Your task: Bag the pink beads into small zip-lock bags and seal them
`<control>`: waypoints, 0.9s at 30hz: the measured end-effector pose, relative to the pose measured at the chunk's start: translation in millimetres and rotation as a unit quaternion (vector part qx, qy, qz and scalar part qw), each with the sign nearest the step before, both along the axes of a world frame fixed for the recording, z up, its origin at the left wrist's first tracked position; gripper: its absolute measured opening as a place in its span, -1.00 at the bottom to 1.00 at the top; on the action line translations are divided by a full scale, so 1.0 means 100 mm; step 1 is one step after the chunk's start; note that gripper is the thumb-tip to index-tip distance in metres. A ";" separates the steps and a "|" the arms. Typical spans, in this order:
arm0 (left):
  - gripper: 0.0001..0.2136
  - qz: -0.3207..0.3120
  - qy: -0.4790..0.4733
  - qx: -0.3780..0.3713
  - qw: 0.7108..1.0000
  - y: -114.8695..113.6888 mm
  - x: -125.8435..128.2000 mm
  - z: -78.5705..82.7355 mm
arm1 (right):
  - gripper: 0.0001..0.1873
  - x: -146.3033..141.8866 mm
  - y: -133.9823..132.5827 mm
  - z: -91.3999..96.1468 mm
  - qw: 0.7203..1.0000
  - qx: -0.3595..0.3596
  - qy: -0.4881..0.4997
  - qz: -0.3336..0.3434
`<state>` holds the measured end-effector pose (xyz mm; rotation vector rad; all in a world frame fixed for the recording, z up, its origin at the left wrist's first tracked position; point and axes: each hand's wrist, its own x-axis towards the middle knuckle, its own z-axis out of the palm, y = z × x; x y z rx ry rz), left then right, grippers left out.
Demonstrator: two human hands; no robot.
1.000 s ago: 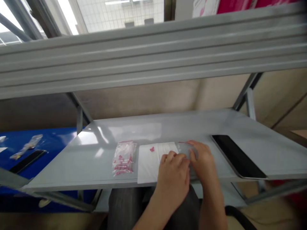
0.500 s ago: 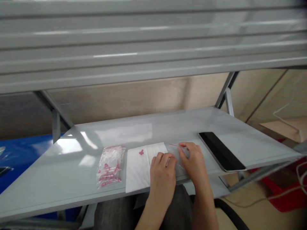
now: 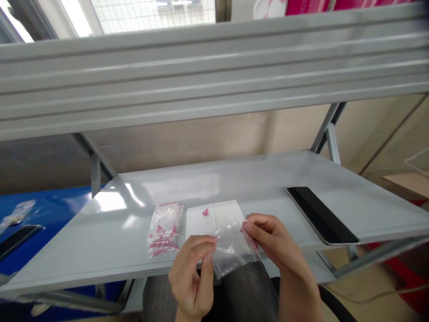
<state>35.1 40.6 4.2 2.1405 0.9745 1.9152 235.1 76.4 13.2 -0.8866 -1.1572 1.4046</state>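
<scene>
A clear zip bag (image 3: 231, 252) with a red strip at its right end stretches between my two hands, over the table's front edge. My right hand (image 3: 273, 237) pinches the red-strip end, where some small pinkish-red pieces show by the fingertips. At the opposite end, my left hand (image 3: 196, 273) has thumb and fingers closed on the bag's edge. Behind the bag lies a white sheet (image 3: 194, 223), partly covered by it, with a small pink cluster (image 3: 205, 212) on top. To the left is a stack of clear bags (image 3: 164, 228) containing small pink pieces.
A black tablet-like slab (image 3: 321, 214) rests on the grey table (image 3: 261, 179) at the right. Above runs a ridged grey shelf edge (image 3: 201, 85). Slanted metal struts (image 3: 328, 127) stand at both sides. On a blue surface (image 3: 63, 214) at left lie a phone and a small bag.
The bag has come up off the table beside the white sheet and is now held between both hands. My left hand has moved left and turned over. The camera view has tilted up.
</scene>
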 end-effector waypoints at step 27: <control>-0.85 0.184 -0.351 -0.052 0.917 -0.04 -0.18 -0.12 | -0.60 -0.12 0.06 -0.05 0.983 -0.024 -0.096 0.154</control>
